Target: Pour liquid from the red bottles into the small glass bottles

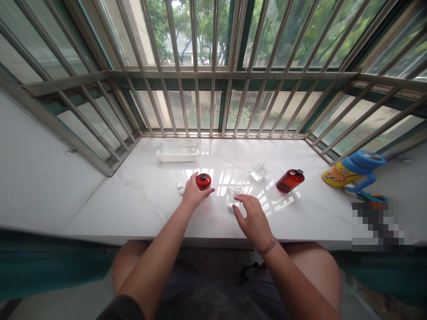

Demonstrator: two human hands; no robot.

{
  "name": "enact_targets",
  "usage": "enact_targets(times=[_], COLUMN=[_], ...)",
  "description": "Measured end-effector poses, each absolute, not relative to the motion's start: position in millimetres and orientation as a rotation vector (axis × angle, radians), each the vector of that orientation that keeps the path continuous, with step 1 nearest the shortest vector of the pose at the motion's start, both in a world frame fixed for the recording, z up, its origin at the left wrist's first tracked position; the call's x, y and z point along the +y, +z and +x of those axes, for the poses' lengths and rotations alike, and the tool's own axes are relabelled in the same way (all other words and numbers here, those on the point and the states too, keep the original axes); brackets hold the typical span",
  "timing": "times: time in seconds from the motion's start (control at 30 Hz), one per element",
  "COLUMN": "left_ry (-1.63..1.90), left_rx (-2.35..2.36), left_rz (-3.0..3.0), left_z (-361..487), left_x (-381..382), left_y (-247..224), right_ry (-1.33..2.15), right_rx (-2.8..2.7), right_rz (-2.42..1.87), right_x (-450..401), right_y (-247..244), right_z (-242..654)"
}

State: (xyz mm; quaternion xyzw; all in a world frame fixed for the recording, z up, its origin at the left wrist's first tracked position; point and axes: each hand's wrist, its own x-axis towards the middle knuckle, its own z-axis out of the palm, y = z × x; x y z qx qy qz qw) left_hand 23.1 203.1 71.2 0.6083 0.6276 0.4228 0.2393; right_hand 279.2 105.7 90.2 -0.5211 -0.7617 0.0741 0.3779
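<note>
My left hand curves around a red translucent bottle with a black cap, which stands upright on the white tabletop. Its fingers lie along the bottle's left side and the thumb crosses in front. To the right, my right hand hovers with fingers and thumb apart at a clear, square-looking piece. Whether the fingertips touch that piece I cannot tell. Just beyond it lies a second clear piece. Another red bottle with a dark cap lies tilted on its side farther right.
A white perforated basket stands at the back left. Small white bits lie beside my left hand. At the right are a blue and yellow water bottle and a blurred-out patch. Metal window bars enclose the white tabletop.
</note>
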Motion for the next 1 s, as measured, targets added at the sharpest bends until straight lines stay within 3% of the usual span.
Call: enact_targets(times=[0.23, 0.53, 0.7, 1.0], left_ry=[1.211, 0.786, 0.807, 0.59], left_rx=[1.577, 1.76, 1.729, 1.493], left_rz=[1.964, 2.487, 2.305, 1.905], left_z=[36.9, 44.1, 34.1, 28.3], left_x=[126.8, -22.1, -39.9, -26.3], left_y=[83.3, 54.3, 42.7, 65.0], right_ry=[0.676, 0.986, 0.994, 0.893], right_rx=[-1.874, -2.023, -2.173, -2.544], right_rz=[-1.462, -1.506, -1.397, -1.051], right_x=[53.0, 2.7, -2.6, 6.1], right_y=[101.4, 103.8, 99.8, 118.9], right_z=[274.3, 239.5, 229.9, 245.5])
